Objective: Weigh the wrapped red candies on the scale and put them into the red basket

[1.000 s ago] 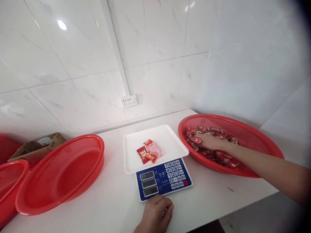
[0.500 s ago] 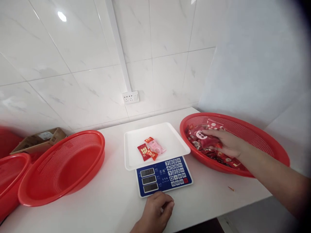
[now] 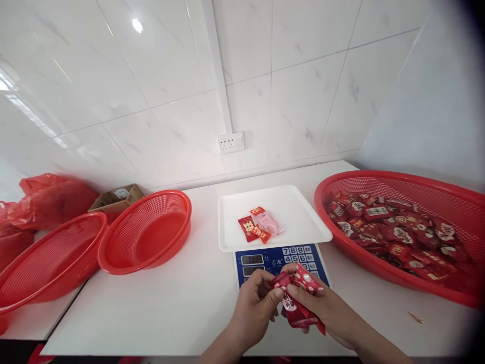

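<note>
My right hand (image 3: pixel 329 311) is closed around a bunch of red candy packets (image 3: pixel 301 298) just in front of the blue scale (image 3: pixel 278 263). My left hand (image 3: pixel 253 303) meets it there, its fingers pinching one of those packets. On the scale's white tray (image 3: pixel 299 227) lie a few wrapped candies (image 3: pixel 259 226), red ones and a pink one. At the right stands a big red mesh basket (image 3: pixel 417 184) with several red candy packets in it.
An empty red basket (image 3: pixel 147 232) stands left of the scale, another red basket (image 3: pixel 45 263) beyond it. A cardboard box (image 3: pixel 117 198) and a red plastic bag (image 3: pixel 53 197) sit by the tiled wall. A wall socket (image 3: pixel 231 142) is behind the scale.
My right hand lifted a bunch of packets out of the right basket and brought them in front of the scale. My left hand rose from the table to meet it. The view swung left.
</note>
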The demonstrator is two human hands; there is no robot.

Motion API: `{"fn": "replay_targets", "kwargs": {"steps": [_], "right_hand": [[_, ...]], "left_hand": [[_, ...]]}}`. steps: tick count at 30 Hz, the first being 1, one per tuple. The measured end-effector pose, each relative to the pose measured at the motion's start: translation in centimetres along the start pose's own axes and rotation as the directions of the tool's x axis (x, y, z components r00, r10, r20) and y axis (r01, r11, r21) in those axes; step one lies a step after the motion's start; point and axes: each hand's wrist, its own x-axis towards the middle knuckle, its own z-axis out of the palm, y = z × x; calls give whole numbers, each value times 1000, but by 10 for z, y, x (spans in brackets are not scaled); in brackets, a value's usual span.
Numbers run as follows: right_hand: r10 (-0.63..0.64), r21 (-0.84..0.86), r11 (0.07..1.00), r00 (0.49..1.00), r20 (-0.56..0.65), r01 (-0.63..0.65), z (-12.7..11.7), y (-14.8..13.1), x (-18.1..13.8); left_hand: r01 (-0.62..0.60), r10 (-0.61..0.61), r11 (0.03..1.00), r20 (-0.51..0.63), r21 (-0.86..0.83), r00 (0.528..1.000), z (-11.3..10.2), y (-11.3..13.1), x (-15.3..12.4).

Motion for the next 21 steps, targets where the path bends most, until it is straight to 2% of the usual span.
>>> {"fn": "replay_targets", "kwargs": {"steps": [4,7,9,11,14,18,21], "right_hand": [[-92,-81,993,994,-52,88,-6,1,0],[-136,-88,987,990,-38,132,-19,2,1],[-115,-39,993,993,-8,115,-27,4,-1],[-109,-3,994,994,-9,109,-32,4,-4],[-121,-7,993,992,-42,121,-34,3,-11],[-100,-35,995,994,-51,98,-35,3,-18],[-83,-59,995,994,-67,79,-40,5,-21]], "left_hand": [[-87,96,988,-61,123,994,-2,10,2],[-152,171,977,-120,149,978,-6,24,11],[-186,222,962,-179,197,958,-13,37,24],[-216,303,921,-247,326,920,-22,53,43],[-175,408,760,-250,625,878,-35,71,77],[-108,388,672,-225,732,894,-48,78,111],[-59,383,603,-224,795,896,-49,77,110]]}}
